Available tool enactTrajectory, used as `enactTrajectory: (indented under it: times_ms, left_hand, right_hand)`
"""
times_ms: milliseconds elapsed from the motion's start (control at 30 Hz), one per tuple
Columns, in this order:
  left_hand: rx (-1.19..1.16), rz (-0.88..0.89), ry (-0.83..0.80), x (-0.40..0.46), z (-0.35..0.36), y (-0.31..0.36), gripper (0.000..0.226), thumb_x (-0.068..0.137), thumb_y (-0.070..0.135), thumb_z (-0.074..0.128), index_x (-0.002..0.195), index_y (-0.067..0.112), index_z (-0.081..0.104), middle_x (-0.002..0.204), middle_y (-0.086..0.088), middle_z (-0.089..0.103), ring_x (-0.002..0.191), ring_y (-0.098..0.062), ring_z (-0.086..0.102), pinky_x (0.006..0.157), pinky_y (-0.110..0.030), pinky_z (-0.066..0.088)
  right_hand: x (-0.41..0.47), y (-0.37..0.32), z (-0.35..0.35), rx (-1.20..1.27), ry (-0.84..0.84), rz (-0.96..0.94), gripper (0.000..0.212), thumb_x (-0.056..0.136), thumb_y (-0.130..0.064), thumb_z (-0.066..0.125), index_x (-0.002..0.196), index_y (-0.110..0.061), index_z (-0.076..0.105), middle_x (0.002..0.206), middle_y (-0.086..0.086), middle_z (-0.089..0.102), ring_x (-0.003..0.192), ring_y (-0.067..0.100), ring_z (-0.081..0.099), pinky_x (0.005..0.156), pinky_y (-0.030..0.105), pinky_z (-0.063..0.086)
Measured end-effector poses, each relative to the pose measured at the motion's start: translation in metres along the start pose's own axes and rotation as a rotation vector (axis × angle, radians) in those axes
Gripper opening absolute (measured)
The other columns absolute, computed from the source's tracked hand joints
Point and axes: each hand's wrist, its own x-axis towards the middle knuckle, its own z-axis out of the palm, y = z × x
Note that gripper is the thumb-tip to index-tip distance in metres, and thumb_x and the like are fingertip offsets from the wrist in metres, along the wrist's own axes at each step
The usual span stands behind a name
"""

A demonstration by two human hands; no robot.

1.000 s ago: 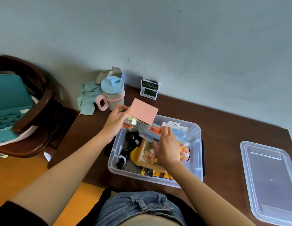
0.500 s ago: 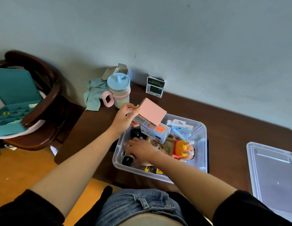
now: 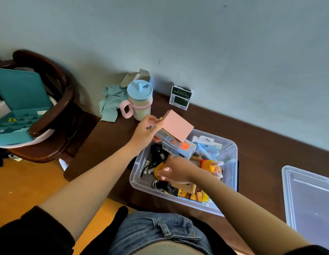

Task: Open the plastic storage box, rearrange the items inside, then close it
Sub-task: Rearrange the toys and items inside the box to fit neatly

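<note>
A pink box (image 3: 175,127) is gripped by the left hand (image 3: 144,132) above the open storage box (image 3: 231,173); the right hand (image 3: 175,170) is lowered among its clutter, grip unclear; the lid (image 3: 310,203) is laid aside, a cup (image 3: 139,100) behind

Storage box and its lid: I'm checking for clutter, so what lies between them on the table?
Head view: only bare brown table lies between the storage box and the lid.

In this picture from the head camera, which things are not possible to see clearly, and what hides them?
- Right hand: its fingertips are hidden by its own back, so its grip is unclear.
- Storage box floor: covered by the items and the right arm.
- Lid: cut off by the right edge of the frame.
- Print on the green packet: too small to read.
- Pink box: its underside is hidden by the left hand.
</note>
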Motion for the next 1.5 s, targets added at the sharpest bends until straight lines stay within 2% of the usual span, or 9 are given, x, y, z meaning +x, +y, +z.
enactTrajectory:
  times_ms: [200, 467, 600, 800, 900, 1100, 1233, 1367, 1500]
  left_hand:
    - [-0.010, -0.020, 0.008, 0.000, 0.002, 0.002, 0.013, 0.093, 0.025, 0.058, 0.092, 0.018, 0.047, 0.095, -0.002, 0.061, 0.075, -0.007, 0.068, 0.050, -0.020, 0.053]
    - [-0.033, -0.039, -0.012, -0.002, 0.002, 0.006, 0.019, 0.092, 0.027, 0.058, 0.096, 0.012, 0.046, 0.102, -0.011, 0.064, 0.079, -0.008, 0.069, 0.054, -0.022, 0.055]
    - [-0.016, -0.044, -0.004, -0.003, 0.002, 0.005, 0.016, 0.092, 0.027, 0.059, 0.095, 0.017, 0.049, 0.105, -0.011, 0.062, 0.082, -0.009, 0.067, 0.054, -0.021, 0.053]
    - [-0.032, -0.038, 0.004, -0.003, 0.002, 0.002, 0.015, 0.091, 0.026, 0.060, 0.094, 0.017, 0.049, 0.105, -0.010, 0.061, 0.083, -0.006, 0.067, 0.056, -0.020, 0.052]
    - [-0.031, -0.043, -0.004, -0.004, 0.001, 0.003, 0.013, 0.092, 0.025, 0.060, 0.095, 0.018, 0.049, 0.104, -0.006, 0.062, 0.084, -0.003, 0.066, 0.057, -0.019, 0.053]
    - [-0.006, -0.051, -0.022, -0.007, -0.005, 0.010, 0.010, 0.092, 0.021, 0.059, 0.096, 0.018, 0.050, 0.098, -0.003, 0.065, 0.074, -0.002, 0.067, 0.051, -0.020, 0.052]
    - [0.268, -0.026, -0.056, -0.011, -0.006, 0.010, 0.017, 0.093, 0.036, 0.057, 0.093, 0.020, 0.050, 0.091, -0.006, 0.067, 0.054, -0.016, 0.062, 0.046, -0.023, 0.046]
    - [0.633, 0.084, 0.025, -0.012, -0.003, 0.010, 0.031, 0.096, 0.047, 0.042, 0.107, 0.021, 0.057, 0.099, 0.001, 0.062, 0.083, -0.018, 0.060, 0.070, -0.035, 0.048]
    - [0.771, 0.133, 0.163, -0.012, 0.004, 0.014, 0.030, 0.099, 0.042, 0.036, 0.105, 0.022, 0.057, 0.105, 0.001, 0.056, 0.086, -0.017, 0.054, 0.072, -0.031, 0.038]
  right_hand:
    - [0.042, -0.025, 0.018, -0.171, 0.163, 0.067, 0.025, 0.093, -0.010, 0.046, 0.110, -0.007, 0.063, 0.112, 0.011, 0.061, 0.106, 0.029, 0.055, 0.080, 0.040, 0.052]
    - [0.078, -0.043, 0.034, -0.223, 0.098, 0.330, 0.014, 0.091, -0.010, 0.054, 0.100, -0.007, 0.064, 0.082, 0.004, 0.060, 0.093, 0.025, 0.062, 0.068, 0.030, 0.043]
    - [0.087, -0.045, 0.040, 0.056, 0.130, 0.480, 0.024, 0.091, -0.009, 0.055, 0.114, -0.006, 0.058, 0.112, 0.010, 0.062, 0.110, 0.025, 0.056, 0.074, 0.030, 0.045]
    - [0.091, -0.040, 0.033, 0.288, -0.094, 0.456, 0.026, 0.093, -0.013, 0.050, 0.068, -0.009, 0.046, 0.068, 0.003, 0.045, 0.058, 0.015, 0.043, 0.053, 0.024, 0.038]
    - [0.089, -0.041, 0.035, 0.287, -0.225, 0.393, 0.017, 0.091, -0.013, 0.059, 0.076, -0.005, 0.059, 0.061, 0.002, 0.046, 0.052, 0.013, 0.042, 0.053, 0.023, 0.037]
    - [0.056, -0.032, 0.032, 0.643, -0.040, 0.325, 0.028, 0.094, -0.017, 0.043, 0.067, -0.009, 0.045, 0.066, 0.012, 0.052, 0.049, 0.017, 0.041, 0.051, 0.029, 0.035]
    - [0.001, -0.008, 0.017, 0.642, -0.007, 0.262, 0.019, 0.096, -0.026, 0.040, 0.090, -0.010, 0.046, 0.069, 0.002, 0.060, 0.051, 0.010, 0.049, 0.047, 0.022, 0.040]
    - [-0.040, 0.014, 0.007, 0.633, 0.005, 0.319, 0.020, 0.099, -0.023, 0.038, 0.094, -0.006, 0.048, 0.069, 0.003, 0.063, 0.047, 0.009, 0.054, 0.040, 0.018, 0.042]
    - [-0.055, 0.025, -0.001, 0.833, 0.145, 0.348, 0.025, 0.099, -0.019, 0.040, 0.109, 0.001, 0.051, 0.080, 0.009, 0.063, 0.052, 0.010, 0.060, 0.045, 0.020, 0.047]
